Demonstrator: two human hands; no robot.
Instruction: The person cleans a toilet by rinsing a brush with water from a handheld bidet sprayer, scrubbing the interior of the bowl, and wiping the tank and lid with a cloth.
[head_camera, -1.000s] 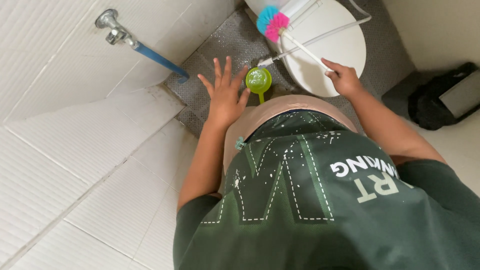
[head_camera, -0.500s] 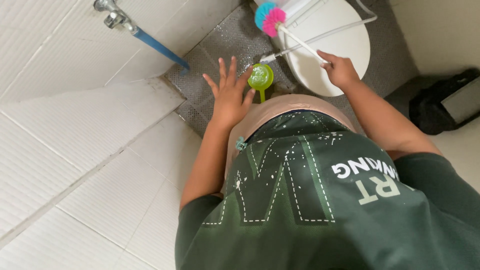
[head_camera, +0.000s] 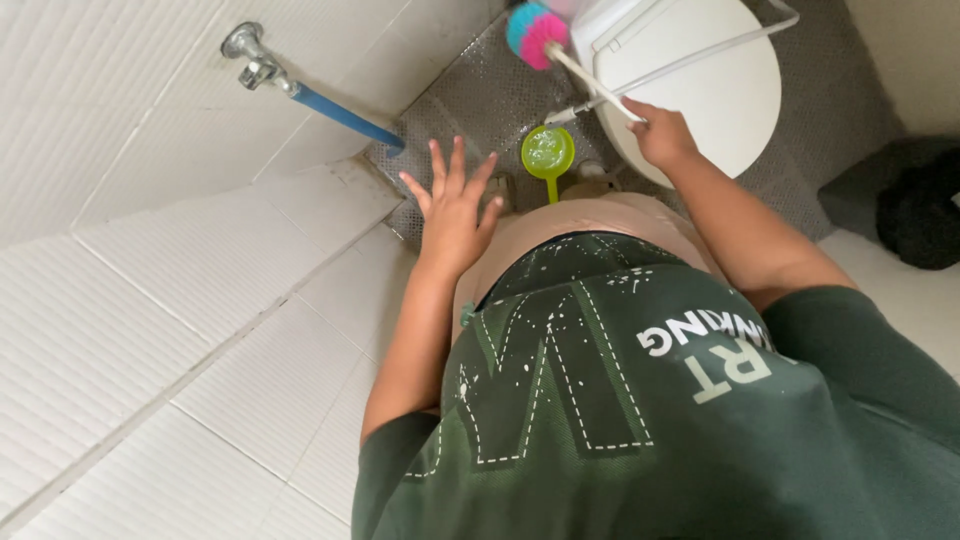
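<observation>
My right hand (head_camera: 660, 135) grips the white handle of a toilet brush (head_camera: 590, 82). Its pink and blue bristle head (head_camera: 532, 33) hangs just left of the white toilet (head_camera: 720, 85), whose lid is down. My left hand (head_camera: 455, 205) is held out over the grey speckled floor (head_camera: 480, 95) with fingers spread and nothing in it. A green plastic scoop (head_camera: 548, 155) lies on the floor between my two hands, close to the toilet's base.
A metal tap (head_camera: 248, 55) with a blue hose (head_camera: 345, 115) sticks out of the white tiled wall (head_camera: 150, 300) at left. A thin white pipe (head_camera: 690, 60) crosses the toilet lid. A dark bin or bag (head_camera: 915, 205) stands at right.
My head has shifted, so the view has slid a little. My right hand has moved the brush slightly. My left hand stays spread above the floor.
</observation>
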